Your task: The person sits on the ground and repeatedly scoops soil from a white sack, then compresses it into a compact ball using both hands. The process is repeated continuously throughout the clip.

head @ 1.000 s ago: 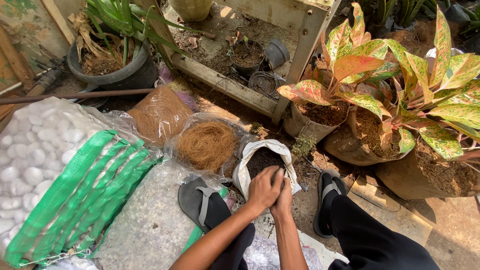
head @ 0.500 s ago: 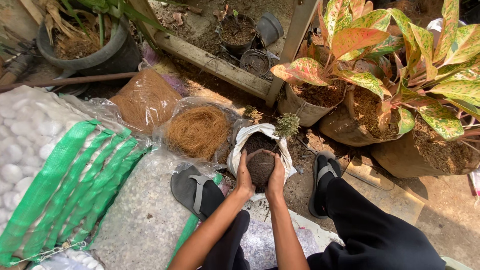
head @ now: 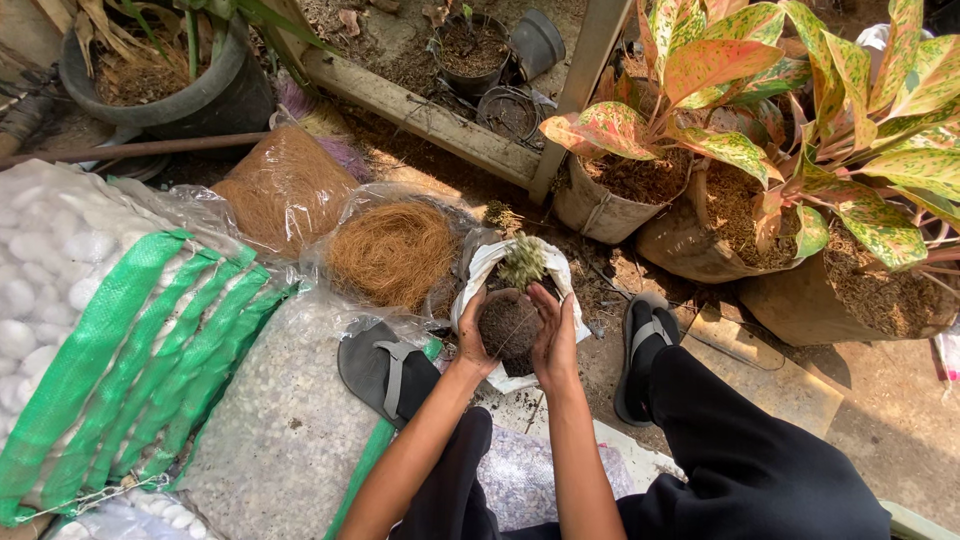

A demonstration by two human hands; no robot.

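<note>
A second ago both hands were pressed together over the white bag; now they have parted and cup a dark ball of soil (head: 508,330) between them, with a small green plant (head: 523,262) showing at its 12 o'clock edge, so the soil appears to have been packed around the roots into a firm clump, lifted just above the open white bag (head: 478,272). The left hand (head: 473,340) curves against the ball at 9 o'clock, fingers wrapped under it; the right hand (head: 553,335) presses flat against it at 3 o'clock, fingers together and pointing up. The ball sits near the middle of the view, between the person's two sandals: one grey sandal (head: 385,368) at 8 o'clock of it, one black sandal (head: 640,350) at 3 o'clock. Counted around it: two clear bags of brown coconut fibre (head: 395,250) at 10 o'clock, one green and white sack of white pebbles (head: 90,330) at 9 o'clock, one bag of fine gravel (head: 280,430) at 7 o'clock, three pots of pink and green leafy plants (head: 720,150) at 2 o'clock, and one large black pot (head: 215,95) at 11 o'clock.
</note>
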